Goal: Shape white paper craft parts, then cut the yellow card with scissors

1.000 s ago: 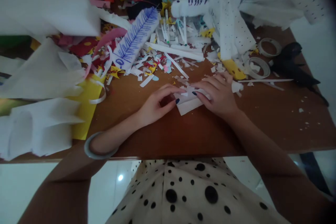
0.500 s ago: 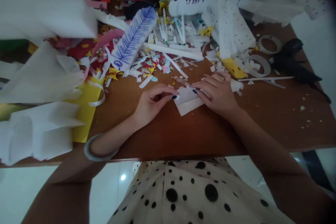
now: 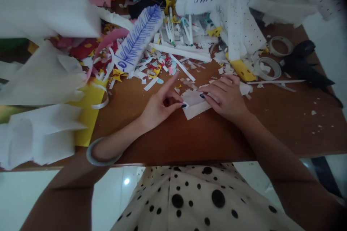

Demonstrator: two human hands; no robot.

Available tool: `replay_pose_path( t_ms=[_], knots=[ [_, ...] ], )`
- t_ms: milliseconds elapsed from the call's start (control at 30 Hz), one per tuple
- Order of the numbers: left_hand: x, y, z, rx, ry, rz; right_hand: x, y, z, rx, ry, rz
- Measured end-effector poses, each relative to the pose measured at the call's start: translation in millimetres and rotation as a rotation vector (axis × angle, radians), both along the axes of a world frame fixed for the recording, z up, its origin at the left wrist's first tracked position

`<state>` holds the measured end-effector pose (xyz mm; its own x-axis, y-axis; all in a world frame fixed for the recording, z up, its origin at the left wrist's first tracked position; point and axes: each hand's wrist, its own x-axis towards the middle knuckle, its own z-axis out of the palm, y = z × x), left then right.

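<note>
At the near middle of the brown wooden table [image 3: 168, 140], a small folded piece of white paper [image 3: 195, 105] lies flat under both hands. The left hand [image 3: 159, 106] rests on the tabletop at the paper's left edge: its forefinger is stretched out straight and raised, pointing toward the scraps, while the thumb tip presses the paper's left corner; the other fingers are curled under. It grips nothing. The right hand [image 3: 226, 95] lies palm down, fingers loosely spread, across the paper's right part, pinning it to the table; whether any finger curls under the paper cannot be told.

Beyond the hands, a litter of white and coloured paper scraps [image 3: 168, 61] covers the table's far half. Among it lies a long white paper feather drawn with blue ink lines [image 3: 138, 39]. To the right are two rolls of clear adhesive tape [image 3: 267, 68], one just behind the other, and near them a pair of black scissors [image 3: 303, 65]. At the left, a yellow paper sheet [image 3: 88, 115] shows beneath large crumpled white paper sheets [image 3: 40, 130]. A pale grey bangle [image 3: 97, 155] circles the left wrist.
</note>
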<state>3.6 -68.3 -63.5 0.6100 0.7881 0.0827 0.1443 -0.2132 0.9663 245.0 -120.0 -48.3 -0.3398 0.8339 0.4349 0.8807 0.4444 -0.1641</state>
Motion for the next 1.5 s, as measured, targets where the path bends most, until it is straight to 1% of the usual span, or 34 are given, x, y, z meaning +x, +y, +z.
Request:
replay_pose_path(
  t_ms=[100, 200, 267, 367, 433, 533, 600, 700, 767, 867, 933, 1033, 1167, 1333, 1500],
  knots=[
    [2, -3, -1.6, 0.015, -0.028, -0.014, -3, -2, 2.0, -0.033, 0.015, 0.065],
    [2, -8, 1.1, 0.091, 0.006, -0.042, -9, -7, 3.4, -0.026, 0.043, 0.138],
    [1, -10, 3.9, 0.16, 0.055, -0.077, -13, -9, 3.4, -0.019, 0.055, 0.155],
    [0, -13, 6.8, 0.245, 0.103, -0.125, -16, -11, 2.7, -0.026, 0.057, 0.143],
    [0, -14, 7.5, 0.247, 0.101, -0.152, -16, -11, 2.4, -0.028, 0.062, 0.14],
    [1, -13, 7.8, 0.169, 0.049, -0.157, -15, -9, 2.6, -0.028, 0.133, 0.095],
    [1, -12, 8.0, 0.108, -0.014, -0.148, -17, -9, 3.1, -0.078, 0.298, 0.055],
    [1, -10, 8.3, 0.081, -0.064, -0.166, -23, -11, 4.8, -0.261, 0.686, 0.029],
    [0, -9, 9.0, 0.129, -0.017, -0.184, -28, -14, 6.2, -0.413, 0.883, 0.021],
    [-1, -8, 10.4, 0.247, 0.074, -0.19, -34, -17, 7.4, -0.581, 1.0, 0.008],
    [-1, -8, 10.7, 0.3, 0.092, -0.167, -37, -18, 7.3, -0.625, 1.013, 0.004],
    [0, -7, 9.5, 0.323, 0.085, -0.093, -37, -17, 6.3, -0.646, 1.0, 0.009],
    [1, -4, 7.2, 0.373, 0.094, -0.023, -36, -17, 5.6, -0.618, 0.931, 0.018],
    [0, -3, 7.9, 0.451, 0.157, -0.063, -33, -17, 6.6, -0.484, 0.766, 0.035],
    [0, -7, 8.8, 0.56, 0.196, -0.126, -31, -15, 6.5, -0.32, 0.585, 0.102]
  ],
)
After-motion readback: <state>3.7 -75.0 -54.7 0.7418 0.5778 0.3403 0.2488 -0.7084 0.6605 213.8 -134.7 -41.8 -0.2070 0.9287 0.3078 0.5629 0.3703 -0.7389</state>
